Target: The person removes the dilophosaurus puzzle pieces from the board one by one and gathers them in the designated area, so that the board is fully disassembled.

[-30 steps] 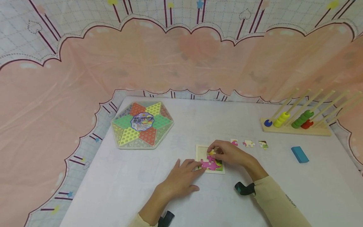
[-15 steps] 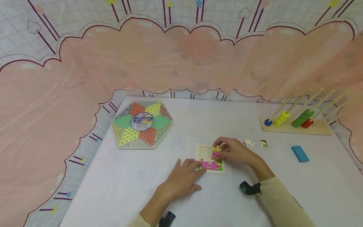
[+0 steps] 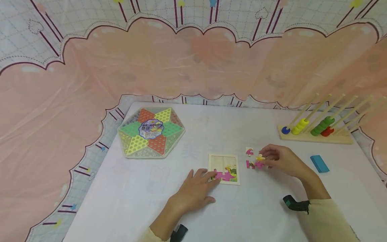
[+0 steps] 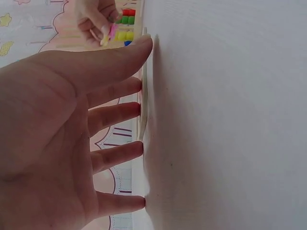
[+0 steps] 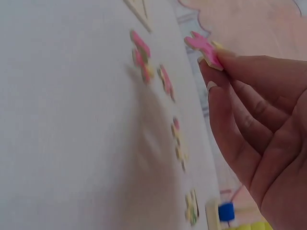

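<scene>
My left hand (image 3: 195,191) lies spread with its fingertips at the lower left of a small wooden puzzle frame (image 3: 217,162). Pink and green puzzle pieces (image 3: 224,176) fill the frame's lower part and right side; bare wood shows elsewhere. In the left wrist view the fingers are straight, at the frame's edge. Right of the frame, my right hand (image 3: 284,162) pinches a pink and yellow puzzle piece (image 5: 204,48) between thumb and fingertips, above the table. Loose puzzle pieces (image 3: 249,152) lie beneath and beside it; some are hidden by the hand in the head view.
A bead abacus (image 3: 314,138) with upright rods stands at the back right. In front of it lies a blue block (image 3: 319,163). A hexagonal Chinese checkers box (image 3: 151,132) sits at the back left of the white table (image 3: 127,198). A patterned cloth hangs behind.
My right hand has moved right, off the puzzle frame, carrying the pink and yellow puzzle piece over the loose pieces. The left hand has stayed in place at the frame.
</scene>
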`<state>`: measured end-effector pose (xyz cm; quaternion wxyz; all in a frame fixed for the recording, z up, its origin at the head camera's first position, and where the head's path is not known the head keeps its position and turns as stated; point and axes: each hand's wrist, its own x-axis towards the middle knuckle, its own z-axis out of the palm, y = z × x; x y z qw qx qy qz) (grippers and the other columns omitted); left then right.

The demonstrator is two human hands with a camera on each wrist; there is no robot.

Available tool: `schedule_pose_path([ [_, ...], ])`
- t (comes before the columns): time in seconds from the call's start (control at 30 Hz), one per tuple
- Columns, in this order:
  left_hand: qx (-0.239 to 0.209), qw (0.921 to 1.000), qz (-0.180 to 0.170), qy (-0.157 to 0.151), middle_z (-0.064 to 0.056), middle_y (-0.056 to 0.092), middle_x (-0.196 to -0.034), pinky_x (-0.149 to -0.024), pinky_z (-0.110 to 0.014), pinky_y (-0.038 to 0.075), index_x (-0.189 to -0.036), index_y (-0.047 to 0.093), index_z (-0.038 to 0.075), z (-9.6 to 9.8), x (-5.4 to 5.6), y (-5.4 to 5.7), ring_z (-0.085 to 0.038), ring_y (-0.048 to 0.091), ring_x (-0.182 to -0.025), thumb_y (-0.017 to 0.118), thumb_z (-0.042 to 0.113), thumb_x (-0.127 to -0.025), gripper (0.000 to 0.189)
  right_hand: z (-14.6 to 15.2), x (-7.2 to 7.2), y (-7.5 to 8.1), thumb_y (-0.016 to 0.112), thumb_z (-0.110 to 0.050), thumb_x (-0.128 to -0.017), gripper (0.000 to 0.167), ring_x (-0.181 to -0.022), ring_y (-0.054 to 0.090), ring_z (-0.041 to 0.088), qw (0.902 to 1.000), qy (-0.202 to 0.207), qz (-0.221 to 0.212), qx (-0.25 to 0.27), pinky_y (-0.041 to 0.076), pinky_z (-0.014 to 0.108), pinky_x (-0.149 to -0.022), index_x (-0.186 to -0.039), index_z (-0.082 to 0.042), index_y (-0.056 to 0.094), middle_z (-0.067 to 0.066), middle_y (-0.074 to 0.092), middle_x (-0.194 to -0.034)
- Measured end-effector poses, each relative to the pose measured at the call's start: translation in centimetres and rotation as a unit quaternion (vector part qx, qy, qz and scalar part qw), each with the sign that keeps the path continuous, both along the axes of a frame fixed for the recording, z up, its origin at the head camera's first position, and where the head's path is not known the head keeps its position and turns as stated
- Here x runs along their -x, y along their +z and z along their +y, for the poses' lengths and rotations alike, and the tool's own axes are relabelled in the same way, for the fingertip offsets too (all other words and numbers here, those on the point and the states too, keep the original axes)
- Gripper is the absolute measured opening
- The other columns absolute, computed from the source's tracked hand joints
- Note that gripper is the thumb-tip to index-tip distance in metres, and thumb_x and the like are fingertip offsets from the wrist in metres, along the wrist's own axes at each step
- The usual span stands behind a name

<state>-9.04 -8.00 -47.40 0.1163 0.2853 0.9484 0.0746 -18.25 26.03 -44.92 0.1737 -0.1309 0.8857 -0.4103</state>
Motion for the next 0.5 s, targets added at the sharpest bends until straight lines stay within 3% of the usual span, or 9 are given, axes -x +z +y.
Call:
schedule_pose_path([
  [0.3, 0.009, 0.9999, 0.0, 0.004, 0.005, 0.044, -0.161, -0.118, -0.064, 0.037, -0.149, 0.052, 0.034, 0.3, 0.0, 0.3, -0.026, 0.041, -0.146, 0.073, 0.051, -0.089, 0.066, 3.9, -1.0, -0.7, 0.071, -0.015, -0.095, 0.035, -0.08, 0.072, 0.008, 0.9999, -0.015, -0.001, -0.002, 0.062, 0.025, -0.07, -0.126, 0.002, 0.066, 0.024, 0.067, -0.122],
  [0.5, 0.011, 0.9999, 0.008, -0.002, 0.005, 0.044, -0.161, -0.118, -0.064, 0.036, -0.15, 0.051, 0.035, 0.3, 0.0, 0.0, -0.027, 0.041, -0.146, 0.074, 0.05, -0.089, 0.068, 4.3, -1.1, -1.8, 0.072, -0.016, -0.094, 0.038, -0.079, 0.071, 0.009, 0.999, -0.036, -0.026, -0.001, 0.061, 0.023, -0.071, -0.126, 0.004, 0.064, 0.016, 0.07, -0.107],
])
